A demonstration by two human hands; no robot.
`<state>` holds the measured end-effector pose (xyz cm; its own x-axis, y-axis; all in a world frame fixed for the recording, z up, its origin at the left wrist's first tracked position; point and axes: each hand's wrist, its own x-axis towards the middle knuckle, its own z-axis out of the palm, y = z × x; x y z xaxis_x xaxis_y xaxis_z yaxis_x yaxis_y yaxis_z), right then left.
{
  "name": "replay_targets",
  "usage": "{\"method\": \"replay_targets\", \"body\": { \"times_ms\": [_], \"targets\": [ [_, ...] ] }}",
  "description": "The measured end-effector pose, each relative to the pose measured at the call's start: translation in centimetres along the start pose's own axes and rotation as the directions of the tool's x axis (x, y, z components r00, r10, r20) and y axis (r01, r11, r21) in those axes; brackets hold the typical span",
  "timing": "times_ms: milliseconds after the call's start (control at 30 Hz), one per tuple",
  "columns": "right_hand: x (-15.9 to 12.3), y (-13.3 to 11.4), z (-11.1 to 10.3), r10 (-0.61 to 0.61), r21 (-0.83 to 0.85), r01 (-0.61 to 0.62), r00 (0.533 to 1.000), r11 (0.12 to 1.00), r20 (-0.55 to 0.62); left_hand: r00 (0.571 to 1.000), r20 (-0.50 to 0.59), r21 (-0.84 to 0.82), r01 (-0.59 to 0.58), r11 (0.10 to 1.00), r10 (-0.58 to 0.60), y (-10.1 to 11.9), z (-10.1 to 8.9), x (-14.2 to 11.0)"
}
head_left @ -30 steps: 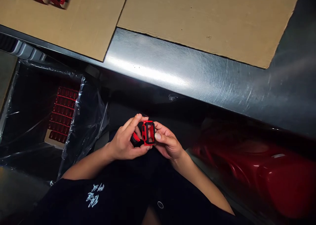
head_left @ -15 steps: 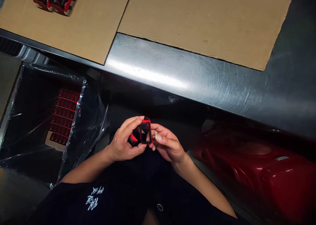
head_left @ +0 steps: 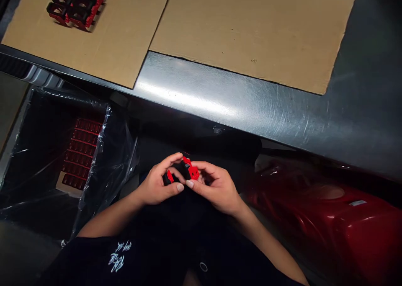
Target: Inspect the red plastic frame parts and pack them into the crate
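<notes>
In front of my body, my left hand (head_left: 155,184) is curled around a small red-and-black part (head_left: 170,176) tucked into its palm. Its forefinger and thumb are spread toward a second red-and-black frame-like part (head_left: 193,173). My right hand (head_left: 220,189) pinches that second part between thumb and fingers, with a red face bearing small dark holes turned up. The left forefinger's tip is close to the part's upper end; whether it touches I cannot tell. Fingers hide some of both parts.
Rows of similar red-and-black parts (head_left: 80,7) stand on cardboard (head_left: 109,47) over a metal bench (head_left: 201,97). At left, a plastic-lined bin (head_left: 40,152) holds stacked red parts (head_left: 79,154). A red plastic-covered bulk (head_left: 329,210) lies under the bench at right.
The second part has been turned from its open black frame to its red holed face. My left thumb and forefinger have come off it, and my right hand now grips it.
</notes>
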<state>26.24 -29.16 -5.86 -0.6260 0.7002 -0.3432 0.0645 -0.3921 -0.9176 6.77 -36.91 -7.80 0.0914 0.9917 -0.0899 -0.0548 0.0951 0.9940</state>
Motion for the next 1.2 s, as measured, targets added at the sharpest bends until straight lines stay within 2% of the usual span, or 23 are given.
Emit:
{"method": "replay_targets", "body": {
  "times_ms": [33, 100, 167, 233, 367, 433, 533, 567, 633, 667, 700, 733, 800, 867, 967, 1067, 1200],
  "targets": [
    [-0.1, -0.4, -0.2, -0.064, -0.127, 0.066, 0.998, 0.99, 0.021, 0.995, 0.041, -0.167, 0.098, 0.981, -0.093, 0.0, 0.0, 0.0],
    [-0.1, -1.2, -0.4, -0.207, -0.322, 0.23, 0.973, 0.918, 0.104, 0.962, 0.155, -0.449, 0.27, 0.852, -0.223, -0.1, 0.2, 0.2],
    [-0.1, -1.7, -0.6, -0.326, -0.432, 0.379, 0.925, 0.819, 0.194, 0.929, 0.245, -0.594, 0.371, 0.714, -0.279, -0.2, 0.5, 0.4],
    [0.0, -1.9, -0.7, -0.392, -0.508, 0.465, 0.885, 0.725, 0.25, 0.914, 0.289, -0.646, 0.405, 0.646, -0.284, -0.3, 0.7, 0.6],
    [0.2, -2.0, -0.7, -0.442, -0.605, 0.499, 0.86, 0.62, 0.256, 0.92, 0.286, -0.673, 0.393, 0.627, -0.269, -0.3, 0.6, 0.7],
    [0.2, -2.0, -0.7, -0.47, -0.602, 0.509, 0.85, 0.615, 0.239, 0.928, 0.26, -0.679, 0.371, 0.633, -0.266, -0.3, 0.6, 0.7],
    [0.2, -2.1, -0.3, -0.493, -0.548, 0.508, 0.849, 0.665, 0.189, 0.934, 0.229, -0.652, 0.357, 0.669, -0.276, -0.2, 0.8, 0.6],
    [0.1, -2.1, -0.2, -0.477, -0.529, 0.483, 0.864, 0.698, 0.159, 0.939, 0.192, -0.62, 0.34, 0.707, -0.284, -0.3, 0.9, 0.6],
    [0.0, -1.9, 0.2, -0.385, -0.489, 0.364, 0.921, 0.793, 0.06, 0.966, 0.026, -0.475, 0.24, 0.847, -0.259, -0.4, 1.0, 0.4],
    [-0.1, -1.8, 0.4, -0.31, -0.457, 0.276, 0.951, 0.845, 0.0, 0.977, -0.085, -0.335, 0.156, 0.929, -0.195, -0.5, 1.0, 0.3],
    [-0.1, -1.6, 0.5, -0.223, -0.411, 0.181, 0.973, 0.894, -0.056, 0.981, -0.179, -0.146, 0.054, 0.988, -0.079, -0.6, 1.0, 0.2],
    [-0.1, -1.5, 0.7, -0.133, -0.352, 0.089, 0.986, 0.932, -0.103, 0.972, -0.226, 0.071, -0.055, 0.996, 0.07, -0.7, 1.0, 0.2],
    [0.0, -1.1, 1.0, 0.021, -0.226, -0.052, 0.99, 0.973, -0.141, 0.932, -0.167, 0.442, -0.22, 0.87, 0.321, -0.8, 1.1, 0.1],
    [0.1, -0.8, 1.2, 0.102, -0.142, -0.124, 0.983, 0.982, -0.152, 0.903, -0.07, 0.631, -0.289, 0.72, 0.424, -0.9, 1.4, 0.1],
    [0.3, -0.6, 1.7, 0.113, -0.104, -0.139, 0.969, 0.985, -0.221, 0.886, -0.097, 0.735, -0.244, 0.632, 0.454, -1.2, 2.0, 0.1],
    [0.3, -0.8, 2.4, 0.066, -0.108, -0.101, 0.955, 0.989, -0.29, 0.853, -0.155, 0.779, -0.204, 0.593, 0.498, -1.5, 2.4, 0.2],
    [0.3, -0.9, 3.0, 0.012, -0.131, -0.057, 0.947, 0.99, -0.32, 0.846, -0.147, 0.797, -0.205, 0.568, 0.513, -1.7, 2.3, 0.2]
  ]
}}
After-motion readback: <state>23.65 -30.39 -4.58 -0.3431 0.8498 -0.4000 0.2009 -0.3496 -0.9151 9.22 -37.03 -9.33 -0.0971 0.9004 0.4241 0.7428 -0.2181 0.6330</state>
